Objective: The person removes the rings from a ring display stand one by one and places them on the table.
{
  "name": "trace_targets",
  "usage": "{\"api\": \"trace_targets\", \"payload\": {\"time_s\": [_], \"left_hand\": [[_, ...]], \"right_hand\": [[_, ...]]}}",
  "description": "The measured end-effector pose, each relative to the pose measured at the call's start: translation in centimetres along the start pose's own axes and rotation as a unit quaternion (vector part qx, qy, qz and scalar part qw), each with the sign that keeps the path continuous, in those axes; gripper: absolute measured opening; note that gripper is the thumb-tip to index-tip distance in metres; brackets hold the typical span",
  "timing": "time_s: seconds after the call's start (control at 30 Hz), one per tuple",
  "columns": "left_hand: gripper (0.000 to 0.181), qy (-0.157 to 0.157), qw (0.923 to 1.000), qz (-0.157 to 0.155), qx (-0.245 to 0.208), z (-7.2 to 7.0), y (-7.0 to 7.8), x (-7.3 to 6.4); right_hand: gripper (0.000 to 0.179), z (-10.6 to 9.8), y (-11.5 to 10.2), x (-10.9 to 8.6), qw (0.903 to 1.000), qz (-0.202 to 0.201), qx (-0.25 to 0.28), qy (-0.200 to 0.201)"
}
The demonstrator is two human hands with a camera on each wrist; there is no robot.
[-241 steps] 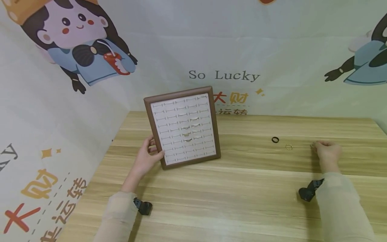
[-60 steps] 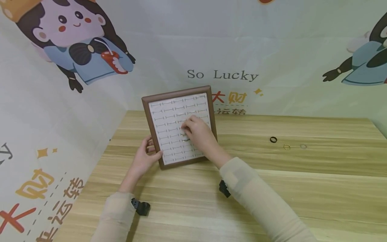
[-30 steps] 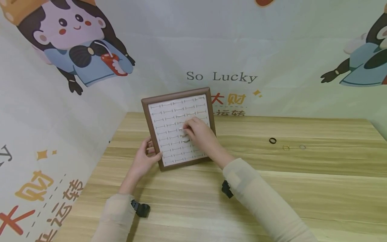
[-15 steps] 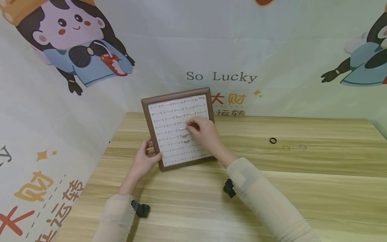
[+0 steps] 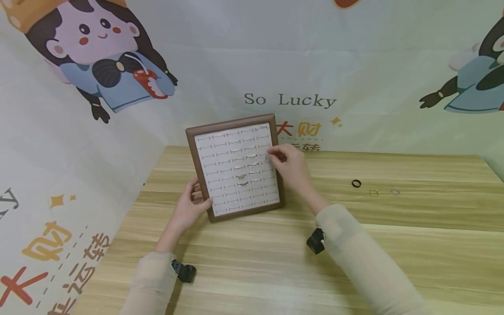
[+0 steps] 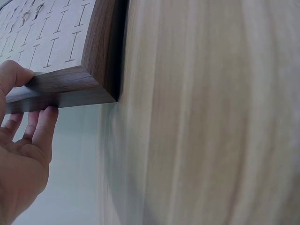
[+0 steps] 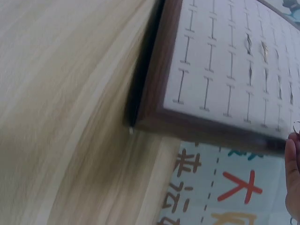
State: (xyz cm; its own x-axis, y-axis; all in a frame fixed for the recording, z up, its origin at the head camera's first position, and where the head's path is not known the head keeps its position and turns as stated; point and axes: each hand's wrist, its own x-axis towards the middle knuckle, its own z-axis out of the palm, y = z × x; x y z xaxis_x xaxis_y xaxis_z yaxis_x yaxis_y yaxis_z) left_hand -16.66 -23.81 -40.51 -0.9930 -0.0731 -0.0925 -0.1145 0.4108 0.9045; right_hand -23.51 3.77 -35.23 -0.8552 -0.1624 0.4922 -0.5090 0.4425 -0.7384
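Observation:
A ring display board (image 5: 220,192) with a brown frame and white slotted face leans back on the table. My left hand (image 5: 190,203) grips its left edge; in the left wrist view the thumb (image 6: 14,75) lies on the front and the fingers (image 6: 44,126) are behind. Several rings, including a gold ring (image 5: 241,176) and a silver ring (image 5: 243,184), sit in the middle slots. At the board's right edge my right hand (image 5: 291,164) pinches a small thin ring (image 7: 296,125), seen at the fingertips and partly cut off in the right wrist view.
On the table (image 5: 252,262), right of the board, lie a black ring (image 5: 356,183), a gold-coloured ring (image 5: 373,192) and a silver-coloured ring (image 5: 395,191) in a loose row. A printed cloth backdrop (image 5: 299,65) rises behind the table and along its left side.
The right hand left the silver-coloured ring on the table and went to the board's middle. It has since moved right to the board's edge with a ring. The left hand stays put.

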Motion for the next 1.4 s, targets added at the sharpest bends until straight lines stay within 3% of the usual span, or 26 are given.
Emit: {"api": "trace_targets", "payload": {"time_s": [0.2,0.43,0.67,0.83,1.07,1.4], "left_hand": [[0.078,-0.001,1.0000,0.000,0.000,0.1,0.0,0.1],[0.080,0.000,1.0000,-0.002,-0.003,0.1,0.0,0.3],[0.079,-0.003,1.0000,-0.003,-0.006,0.2,-0.1,0.1],[0.079,-0.003,1.0000,0.000,-0.006,0.3,0.0,0.2],[0.079,-0.005,1.0000,0.005,-0.004,0.4,0.1,0.1],[0.079,-0.007,0.9999,0.006,-0.004,0.4,0.0,0.1]], "right_hand": [[0.013,-2.4,0.9,0.1,0.9991,0.006,0.006,0.042],[0.024,-6.3,3.2,0.2,0.9907,0.123,0.025,0.052],[0.029,-10.7,6.6,-1.1,0.9788,0.179,-0.010,0.099],[0.031,-13.8,9.3,-2.6,0.9612,0.231,-0.048,0.143],[0.026,-17.8,13.3,-5.0,0.9210,0.325,-0.031,0.213],[0.018,-21.5,15.3,-8.8,0.8771,0.431,-0.004,0.211]]}}
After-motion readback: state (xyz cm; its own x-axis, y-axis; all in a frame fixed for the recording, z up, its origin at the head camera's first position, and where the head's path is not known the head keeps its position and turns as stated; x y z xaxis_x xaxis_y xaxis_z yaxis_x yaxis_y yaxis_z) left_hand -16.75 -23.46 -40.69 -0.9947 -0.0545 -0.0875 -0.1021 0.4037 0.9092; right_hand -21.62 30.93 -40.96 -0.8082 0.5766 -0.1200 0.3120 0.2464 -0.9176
